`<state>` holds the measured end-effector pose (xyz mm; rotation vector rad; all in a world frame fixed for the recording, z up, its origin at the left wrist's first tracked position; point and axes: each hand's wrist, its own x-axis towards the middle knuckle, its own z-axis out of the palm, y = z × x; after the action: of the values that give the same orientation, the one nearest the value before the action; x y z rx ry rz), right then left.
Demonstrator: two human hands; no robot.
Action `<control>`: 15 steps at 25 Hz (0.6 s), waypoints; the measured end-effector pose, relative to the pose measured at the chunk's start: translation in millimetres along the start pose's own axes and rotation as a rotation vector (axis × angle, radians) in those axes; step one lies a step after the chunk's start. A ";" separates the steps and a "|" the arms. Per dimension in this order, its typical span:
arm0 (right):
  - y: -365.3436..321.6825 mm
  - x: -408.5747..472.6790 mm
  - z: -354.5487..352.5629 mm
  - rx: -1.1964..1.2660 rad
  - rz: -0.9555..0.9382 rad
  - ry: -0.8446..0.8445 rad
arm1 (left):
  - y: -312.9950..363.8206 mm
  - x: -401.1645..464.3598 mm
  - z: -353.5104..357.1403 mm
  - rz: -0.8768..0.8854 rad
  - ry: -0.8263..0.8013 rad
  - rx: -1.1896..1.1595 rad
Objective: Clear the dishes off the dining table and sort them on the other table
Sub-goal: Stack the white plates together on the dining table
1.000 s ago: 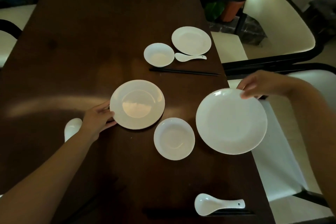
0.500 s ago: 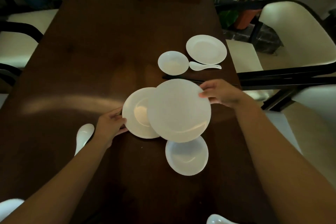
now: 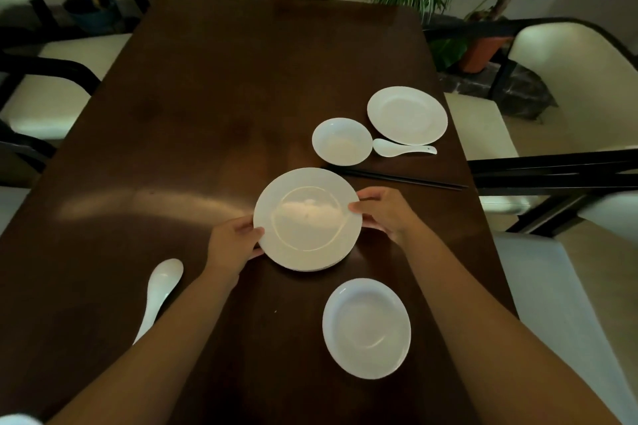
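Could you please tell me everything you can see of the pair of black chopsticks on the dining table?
The pair of thin black chopsticks lies flat on the dark brown wooden dining table, the two sticks close together, running from behind the held white plate out toward the table's right edge. They look smooth and matte; the material is unclear. Their left ends are hidden by that plate. Neither hand touches them. They lie just in front of the small white bowl.

text: none legible | labels: none | brands: none | numbers: none | signs: none
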<state>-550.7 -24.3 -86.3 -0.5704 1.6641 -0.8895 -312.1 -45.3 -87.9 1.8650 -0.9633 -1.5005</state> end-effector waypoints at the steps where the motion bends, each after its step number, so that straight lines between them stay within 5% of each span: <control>1: 0.0 2.0 0.8 -0.070 -0.024 0.037 | 0.4 1.5 0.5 -0.001 0.006 -0.007; 7: -1.8 4.4 -5.4 -0.814 -0.298 0.163 | 4.8 9.4 3.6 -0.029 0.029 -0.002; 11: -25.7 19.0 -62.6 -1.087 -0.738 0.542 | 0.8 15.9 2.2 -0.055 0.005 -0.044; 15: -62.1 58.0 -115.0 -1.293 -0.653 0.620 | -6.6 19.1 0.9 -0.046 -0.006 -0.051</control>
<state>-681.6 -75.2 -59.2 -1.9351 2.6042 -0.2795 -309.5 -56.9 -104.3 1.8594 -0.8819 -1.5443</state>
